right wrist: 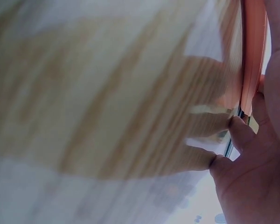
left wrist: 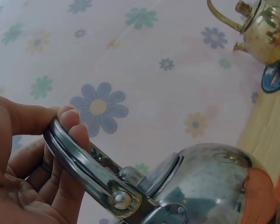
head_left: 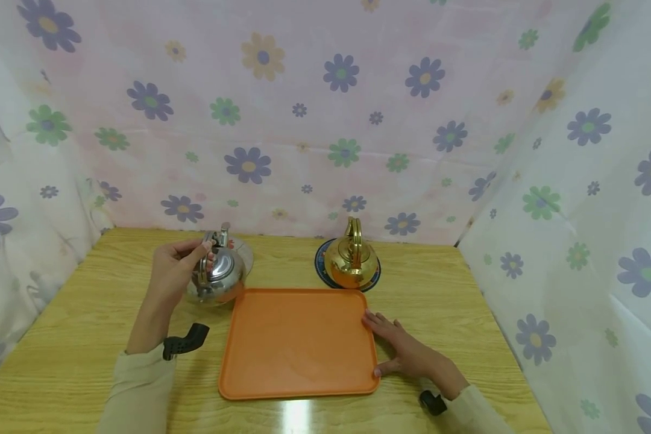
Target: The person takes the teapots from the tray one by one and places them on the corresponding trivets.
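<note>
My left hand [head_left: 176, 271] grips the handle of a shiny silver kettle [head_left: 222, 274], thumb and fingers curled around it. The left wrist view shows that handle [left wrist: 79, 163] between thumb and fingers, above the silver kettle's round body [left wrist: 210, 186]. In the head view the kettle stands at the left rear corner of an orange tray [head_left: 304, 343], partly covering a pale round mat [head_left: 242, 253] behind it. My right hand [head_left: 412, 355] rests at the tray's right edge with fingers spread, thumb and fingertips at the rim. In the right wrist view, some fingertips reach the wooden table.
A gold kettle [head_left: 347, 265] sits on a dark blue patterned mat [head_left: 321, 265] just behind the tray. The wooden table [head_left: 428, 289] is bounded by flowered cloth [head_left: 304, 132] at the back and both sides.
</note>
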Demonstrator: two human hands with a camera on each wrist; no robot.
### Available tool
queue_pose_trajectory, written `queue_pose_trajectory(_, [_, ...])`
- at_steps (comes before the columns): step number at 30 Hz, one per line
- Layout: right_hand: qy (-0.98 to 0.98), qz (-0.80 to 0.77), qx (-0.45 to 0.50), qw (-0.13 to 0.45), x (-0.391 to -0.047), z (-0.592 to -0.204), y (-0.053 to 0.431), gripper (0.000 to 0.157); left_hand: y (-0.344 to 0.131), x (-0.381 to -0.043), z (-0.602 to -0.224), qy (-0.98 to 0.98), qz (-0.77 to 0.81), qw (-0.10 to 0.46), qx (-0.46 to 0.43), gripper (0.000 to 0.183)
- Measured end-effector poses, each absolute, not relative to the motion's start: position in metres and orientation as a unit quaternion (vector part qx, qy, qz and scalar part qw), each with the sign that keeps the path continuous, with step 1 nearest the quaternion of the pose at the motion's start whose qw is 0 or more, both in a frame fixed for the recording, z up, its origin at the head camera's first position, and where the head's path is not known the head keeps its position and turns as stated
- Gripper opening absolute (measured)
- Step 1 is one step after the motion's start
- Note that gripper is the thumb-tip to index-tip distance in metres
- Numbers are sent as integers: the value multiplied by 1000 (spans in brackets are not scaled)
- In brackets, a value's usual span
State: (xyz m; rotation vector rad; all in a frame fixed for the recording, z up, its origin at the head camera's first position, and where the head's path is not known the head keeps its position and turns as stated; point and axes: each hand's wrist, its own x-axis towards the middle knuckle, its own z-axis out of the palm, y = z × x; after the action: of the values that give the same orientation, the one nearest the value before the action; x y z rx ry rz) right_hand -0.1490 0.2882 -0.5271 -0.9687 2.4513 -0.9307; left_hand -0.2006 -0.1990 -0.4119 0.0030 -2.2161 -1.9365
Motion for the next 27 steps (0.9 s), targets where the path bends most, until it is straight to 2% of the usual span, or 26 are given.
queue_pose_trajectory(27, [862, -331, -345, 166, -149, -528, 289, 101, -209, -234, -420, -713, -692, 95, -60, 48])
